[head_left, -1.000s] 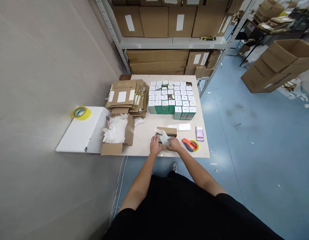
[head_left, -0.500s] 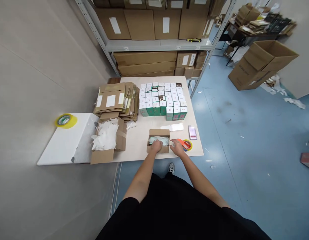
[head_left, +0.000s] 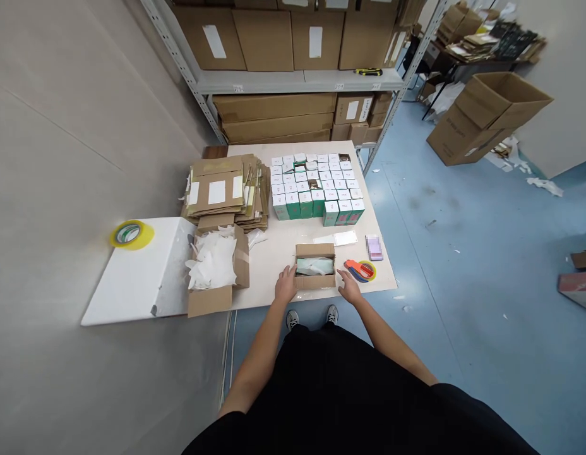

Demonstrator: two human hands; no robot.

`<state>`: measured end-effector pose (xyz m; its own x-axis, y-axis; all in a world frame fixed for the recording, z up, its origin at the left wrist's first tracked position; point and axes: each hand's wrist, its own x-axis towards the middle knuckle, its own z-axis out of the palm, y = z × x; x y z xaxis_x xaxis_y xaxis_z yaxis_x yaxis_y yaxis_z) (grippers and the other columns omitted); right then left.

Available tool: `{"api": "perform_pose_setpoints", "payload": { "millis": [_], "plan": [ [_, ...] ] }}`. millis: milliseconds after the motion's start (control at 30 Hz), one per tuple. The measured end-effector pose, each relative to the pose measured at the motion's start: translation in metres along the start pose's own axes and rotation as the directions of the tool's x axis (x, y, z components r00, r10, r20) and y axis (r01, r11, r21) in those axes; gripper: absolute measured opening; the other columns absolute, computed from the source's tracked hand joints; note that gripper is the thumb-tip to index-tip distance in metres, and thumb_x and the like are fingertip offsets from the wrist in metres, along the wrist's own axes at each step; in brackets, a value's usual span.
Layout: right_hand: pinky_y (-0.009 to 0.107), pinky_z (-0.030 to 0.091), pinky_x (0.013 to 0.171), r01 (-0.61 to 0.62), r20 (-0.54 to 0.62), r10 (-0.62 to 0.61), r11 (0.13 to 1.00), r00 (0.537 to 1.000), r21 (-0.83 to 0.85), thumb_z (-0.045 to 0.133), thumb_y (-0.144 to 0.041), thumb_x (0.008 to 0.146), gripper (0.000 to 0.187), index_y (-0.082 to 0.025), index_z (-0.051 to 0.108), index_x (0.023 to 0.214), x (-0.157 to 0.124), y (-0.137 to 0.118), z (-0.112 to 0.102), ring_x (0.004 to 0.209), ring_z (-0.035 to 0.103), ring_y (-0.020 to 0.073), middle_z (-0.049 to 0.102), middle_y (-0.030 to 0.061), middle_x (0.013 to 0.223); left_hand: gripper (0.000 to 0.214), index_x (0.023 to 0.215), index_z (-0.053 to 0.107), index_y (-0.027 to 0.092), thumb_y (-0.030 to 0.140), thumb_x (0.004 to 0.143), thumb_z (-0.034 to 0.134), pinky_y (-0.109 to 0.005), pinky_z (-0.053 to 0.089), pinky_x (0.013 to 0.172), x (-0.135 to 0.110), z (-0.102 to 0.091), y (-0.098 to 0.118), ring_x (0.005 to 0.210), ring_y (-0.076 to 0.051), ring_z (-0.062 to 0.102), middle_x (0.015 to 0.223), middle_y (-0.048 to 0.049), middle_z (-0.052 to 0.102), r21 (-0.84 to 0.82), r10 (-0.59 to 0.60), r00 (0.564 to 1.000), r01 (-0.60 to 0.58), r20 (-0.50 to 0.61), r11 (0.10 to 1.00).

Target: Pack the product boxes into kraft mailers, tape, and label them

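Note:
A small open cardboard box (head_left: 314, 282) sits near the table's front edge, with a pale green and white packet (head_left: 315, 265) inside it. My left hand (head_left: 285, 285) rests against the box's left side, fingers spread. My right hand (head_left: 349, 287) lies open on the table just right of the box, beside an orange tape dispenser with a yellow roll (head_left: 362, 270). Neither hand holds anything.
Rows of green and white boxes (head_left: 316, 187) fill the table's far side, with flattened cartons (head_left: 224, 189) to their left. An open box of white paper (head_left: 215, 265), a pink pad (head_left: 374, 247), a white board (head_left: 132, 272) with yellow tape (head_left: 131, 234), and shelving (head_left: 293, 82) stand around.
My left hand came out of the box to its left side. My right hand drew back from the tape dispenser toward the table edge. The camera view shifted slightly.

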<state>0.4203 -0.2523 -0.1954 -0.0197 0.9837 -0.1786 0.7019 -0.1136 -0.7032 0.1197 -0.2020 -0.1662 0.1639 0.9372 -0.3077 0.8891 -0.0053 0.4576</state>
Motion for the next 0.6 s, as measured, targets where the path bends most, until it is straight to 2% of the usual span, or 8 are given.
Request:
{"api": "perform_pose_setpoints", "payload": {
  "millis": [100, 167, 200, 333, 400, 467, 533, 600],
  "plan": [
    [0.041, 0.060, 0.088, -0.039, -0.027, 0.042, 0.993, 0.999, 0.111, 0.067, -0.025, 0.081, 0.046, -0.023, 0.071, 0.127, -0.003, 0.001, 0.010, 0.094, 0.072, 0.0221, 0.065, 0.0128, 0.138, 0.081, 0.158, 0.044, 0.028, 0.010, 0.082, 0.062, -0.043, 0.046, 0.113, -0.008, 0.008, -0.018, 0.145, -0.033, 0.045, 0.173, -0.0087, 0.028, -0.032, 0.050, 0.996, -0.048, 0.071, 0.998],
    [0.039, 0.060, 0.086, -0.051, -0.066, 0.064, 0.982, 0.996, 0.180, 0.064, -0.037, 0.086, 0.029, -0.021, 0.076, 0.107, 0.005, -0.006, 0.013, 0.092, 0.072, 0.0223, 0.071, 0.0124, 0.126, 0.073, 0.155, 0.049, 0.025, 0.013, 0.084, 0.061, -0.042, 0.045, 0.117, -0.008, 0.012, -0.024, 0.145, -0.030, 0.046, 0.168, -0.0084, 0.037, -0.073, 0.099, 0.992, -0.093, 0.075, 0.993],
    [0.039, 0.059, 0.087, -0.059, -0.088, 0.079, 0.977, 0.993, 0.203, 0.062, -0.042, 0.087, 0.027, -0.021, 0.076, 0.098, 0.010, -0.010, 0.013, 0.093, 0.072, 0.0231, 0.073, 0.0120, 0.118, 0.070, 0.154, 0.051, 0.024, 0.015, 0.086, 0.062, -0.041, 0.043, 0.119, -0.007, 0.012, -0.025, 0.145, -0.029, 0.047, 0.165, -0.0088, 0.043, -0.094, 0.119, 0.991, -0.112, 0.066, 0.989],
    [0.041, 0.057, 0.088, -0.141, -0.126, 0.182, 0.950, 0.975, 0.279, 0.062, -0.059, 0.085, 0.041, -0.019, 0.073, 0.085, 0.033, -0.023, 0.004, 0.089, 0.070, 0.0251, 0.077, 0.0103, 0.094, 0.048, 0.142, 0.063, 0.022, 0.031, 0.095, 0.060, -0.041, 0.039, 0.123, 0.000, 0.006, -0.027, 0.145, -0.028, 0.047, 0.160, -0.0088, 0.049, -0.154, 0.141, 0.990, -0.136, 0.021, 0.979],
    [0.040, 0.056, 0.087, -0.192, -0.127, 0.254, 0.911, 0.959, 0.365, 0.060, -0.066, 0.085, 0.049, -0.018, 0.073, 0.089, 0.039, -0.026, -0.001, 0.090, 0.070, 0.0259, 0.077, 0.0109, 0.094, 0.037, 0.126, 0.073, 0.020, 0.040, 0.100, 0.054, -0.042, 0.040, 0.122, 0.006, 0.002, -0.024, 0.144, -0.029, 0.048, 0.161, -0.0086, 0.049, -0.171, 0.123, 0.992, -0.120, 0.008, 0.978],
    [0.038, 0.057, 0.084, -0.209, -0.102, 0.281, 0.871, 0.954, 0.444, 0.060, -0.068, 0.084, 0.054, -0.018, 0.072, 0.097, 0.040, -0.026, -0.003, 0.093, 0.071, 0.0259, 0.077, 0.0113, 0.099, 0.038, 0.119, 0.074, 0.019, 0.044, 0.103, 0.050, -0.042, 0.042, 0.120, 0.014, 0.001, -0.019, 0.144, -0.030, 0.048, 0.160, -0.0097, 0.049, -0.177, 0.079, 0.997, -0.081, -0.021, 0.981],
    [0.036, 0.057, 0.080, -0.207, -0.101, 0.281, 0.865, 0.954, 0.457, 0.064, -0.067, 0.080, 0.057, -0.017, 0.070, 0.106, 0.040, -0.025, -0.001, 0.091, 0.071, 0.0252, 0.076, 0.0115, 0.103, 0.038, 0.126, 0.070, 0.019, 0.042, 0.103, 0.051, -0.041, 0.044, 0.118, 0.022, 0.001, -0.012, 0.143, -0.030, 0.048, 0.159, -0.0113, 0.050, -0.187, 0.021, 0.997, -0.035, -0.071, 0.982],
    [0.036, 0.056, 0.078, -0.235, -0.169, 0.319, 0.893, 0.933, 0.384, 0.068, -0.065, 0.076, 0.059, -0.017, 0.066, 0.109, 0.041, -0.023, 0.005, 0.087, 0.070, 0.0244, 0.074, 0.0110, 0.102, 0.044, 0.141, 0.060, 0.020, 0.037, 0.100, 0.055, -0.039, 0.043, 0.118, 0.029, 0.004, -0.007, 0.143, -0.028, 0.049, 0.157, -0.0121, 0.050, -0.206, -0.019, 0.993, -0.005, -0.115, 0.979]
  ]
}}
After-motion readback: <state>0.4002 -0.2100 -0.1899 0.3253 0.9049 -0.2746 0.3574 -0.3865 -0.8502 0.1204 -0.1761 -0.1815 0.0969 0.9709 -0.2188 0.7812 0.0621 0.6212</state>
